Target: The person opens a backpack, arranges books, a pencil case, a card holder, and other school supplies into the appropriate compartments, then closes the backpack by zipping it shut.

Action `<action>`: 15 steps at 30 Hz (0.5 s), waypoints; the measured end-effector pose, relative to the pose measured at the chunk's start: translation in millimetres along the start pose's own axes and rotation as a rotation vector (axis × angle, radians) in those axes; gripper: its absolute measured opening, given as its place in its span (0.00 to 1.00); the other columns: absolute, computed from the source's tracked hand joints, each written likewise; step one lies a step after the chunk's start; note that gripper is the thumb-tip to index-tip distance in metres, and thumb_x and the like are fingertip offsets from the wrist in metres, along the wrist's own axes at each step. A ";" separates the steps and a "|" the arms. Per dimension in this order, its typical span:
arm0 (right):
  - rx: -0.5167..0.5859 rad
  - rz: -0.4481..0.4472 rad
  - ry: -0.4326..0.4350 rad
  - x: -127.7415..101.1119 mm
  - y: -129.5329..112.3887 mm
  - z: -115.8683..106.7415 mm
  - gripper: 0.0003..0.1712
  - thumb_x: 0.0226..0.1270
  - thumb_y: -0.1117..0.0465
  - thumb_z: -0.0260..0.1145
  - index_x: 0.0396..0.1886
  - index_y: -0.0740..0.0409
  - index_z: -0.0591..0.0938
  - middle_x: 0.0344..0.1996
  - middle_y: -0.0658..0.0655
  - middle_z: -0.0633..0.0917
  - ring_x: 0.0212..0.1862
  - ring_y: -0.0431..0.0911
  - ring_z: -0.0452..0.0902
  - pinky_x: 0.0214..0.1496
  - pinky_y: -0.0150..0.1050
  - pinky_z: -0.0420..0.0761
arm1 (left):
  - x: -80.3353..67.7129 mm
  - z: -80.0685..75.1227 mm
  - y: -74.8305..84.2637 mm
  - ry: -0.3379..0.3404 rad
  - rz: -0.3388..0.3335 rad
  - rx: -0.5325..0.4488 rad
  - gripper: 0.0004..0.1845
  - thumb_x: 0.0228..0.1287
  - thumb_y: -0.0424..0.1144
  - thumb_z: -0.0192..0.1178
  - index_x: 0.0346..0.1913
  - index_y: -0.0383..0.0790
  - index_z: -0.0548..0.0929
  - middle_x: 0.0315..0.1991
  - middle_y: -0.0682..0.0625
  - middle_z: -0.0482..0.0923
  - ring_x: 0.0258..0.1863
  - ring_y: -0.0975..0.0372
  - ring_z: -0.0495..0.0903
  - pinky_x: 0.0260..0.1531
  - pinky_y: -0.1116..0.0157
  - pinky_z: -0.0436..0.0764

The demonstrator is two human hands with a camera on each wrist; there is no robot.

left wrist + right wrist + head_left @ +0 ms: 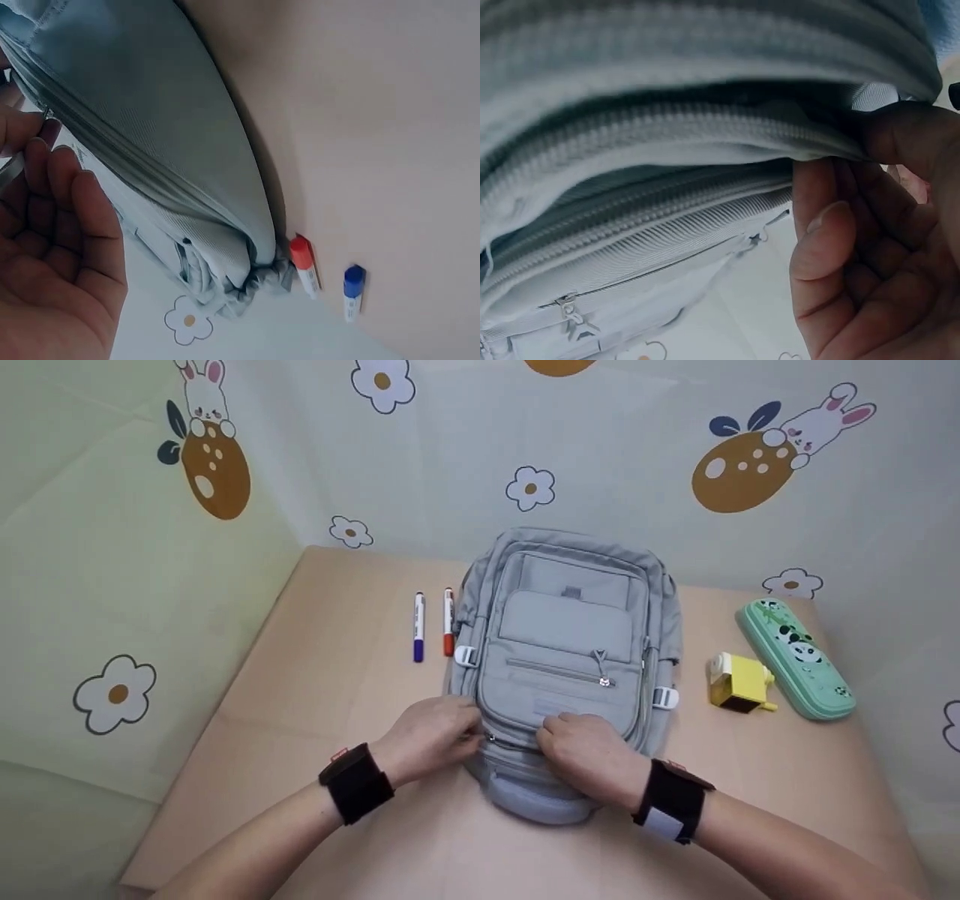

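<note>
A grey backpack lies on its back on the table, its padded top end toward me. My left hand is at the near left side of the bag. In the left wrist view, its thumb and finger pinch a small zipper pull on the zipper track. My right hand is at the middle of the near end. Seen from the right wrist, its fingers hold the toothed fabric edge of a parted zipper opening. The inside of that compartment is dark.
Left of the bag lie a blue-capped marker and a red-capped marker. On the right stand a yellow, white and black pencil sharpener with a crank and a green panda pencil case. Patterned cloth hangs behind the table.
</note>
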State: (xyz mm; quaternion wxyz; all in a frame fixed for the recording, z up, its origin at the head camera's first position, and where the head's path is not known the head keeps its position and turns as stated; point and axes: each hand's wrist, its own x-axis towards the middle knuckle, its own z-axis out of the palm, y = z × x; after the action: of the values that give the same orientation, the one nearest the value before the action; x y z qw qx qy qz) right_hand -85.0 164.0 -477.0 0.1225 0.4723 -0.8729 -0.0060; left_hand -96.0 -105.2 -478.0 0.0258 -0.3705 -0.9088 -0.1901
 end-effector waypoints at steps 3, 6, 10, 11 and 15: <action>0.006 -0.003 0.040 -1.8 1.2 -1.4 0.07 0.58 0.67 0.68 0.26 0.56 0.78 0.22 0.51 0.77 0.24 0.45 0.72 0.24 0.39 0.76 | -1.7 -3.3 -8.3 0.024 -0.016 0.044 0.03 0.62 0.34 0.66 0.33 0.45 0.82 0.30 0.56 0.77 0.31 0.62 0.75 0.33 0.63 0.79; 0.023 0.000 0.079 -3.4 2.4 -2.8 0.09 0.57 0.65 0.71 0.24 0.55 0.77 0.21 0.50 0.76 0.24 0.45 0.73 0.24 0.39 0.76 | -1.4 -6.4 -16.6 0.036 -0.050 0.079 0.04 0.64 0.34 0.66 0.33 0.46 0.82 0.30 0.56 0.77 0.31 0.62 0.75 0.33 0.63 0.78; 0.072 0.020 0.114 -6.4 3.6 -4.1 0.11 0.57 0.63 0.73 0.24 0.54 0.77 0.21 0.49 0.76 0.24 0.45 0.73 0.25 0.40 0.77 | 3.4 -9.5 -25.2 0.025 -0.076 0.099 0.03 0.66 0.34 0.64 0.34 0.46 0.82 0.31 0.55 0.78 0.31 0.61 0.75 0.33 0.63 0.78; 0.084 0.027 0.120 -7.1 4.0 -4.3 0.11 0.57 0.63 0.74 0.24 0.54 0.77 0.21 0.49 0.76 0.24 0.45 0.73 0.25 0.40 0.77 | 5.1 -10.2 -27.1 0.026 -0.077 0.106 0.03 0.67 0.34 0.64 0.35 0.46 0.82 0.31 0.55 0.78 0.31 0.61 0.75 0.33 0.62 0.78; 0.113 0.053 0.130 -8.1 4.8 -6.0 0.11 0.57 0.62 0.74 0.24 0.54 0.77 0.21 0.48 0.77 0.24 0.44 0.74 0.25 0.41 0.77 | 11.3 -12.5 -32.9 0.042 -0.064 0.123 0.02 0.68 0.35 0.62 0.36 0.45 0.81 0.33 0.54 0.79 0.32 0.60 0.75 0.34 0.62 0.78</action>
State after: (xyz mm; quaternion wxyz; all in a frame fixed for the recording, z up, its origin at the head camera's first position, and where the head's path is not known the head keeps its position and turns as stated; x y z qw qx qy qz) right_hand -83.4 174.0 -472.3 0.1520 0.4546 -0.8742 0.0772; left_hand -127.8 -123.8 -474.9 0.0613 -0.3352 -0.9293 -0.1423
